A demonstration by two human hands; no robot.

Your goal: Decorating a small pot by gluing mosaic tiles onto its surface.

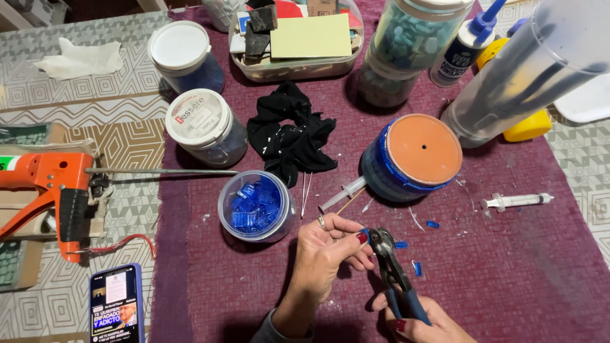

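Observation:
My left hand (327, 251) pinches a small blue glass tile piece (365, 234) between thumb and fingers, feeding it into the jaws of blue-handled nippers (389, 270). My right hand (422, 324) grips the nipper handles at the bottom edge of the view. An open clear jar of blue glass tiles (256, 204) stands just left of my left hand. An upturned terracotta pot partly covered in blue tiles (413, 159) sits beyond the nippers. Small blue tile chips (416, 267) lie on the maroon cloth (521, 267) beside the tool.
A syringe (516, 201) lies at the right, another (343, 194) by the pot. A black rag (290, 133), two lidded jars (204, 124), a box of scraps (298, 38), a tile jar (406, 51) and a glue bottle (464, 47) stand behind. An orange caulking gun (60, 190) and a phone (115, 305) lie at the left.

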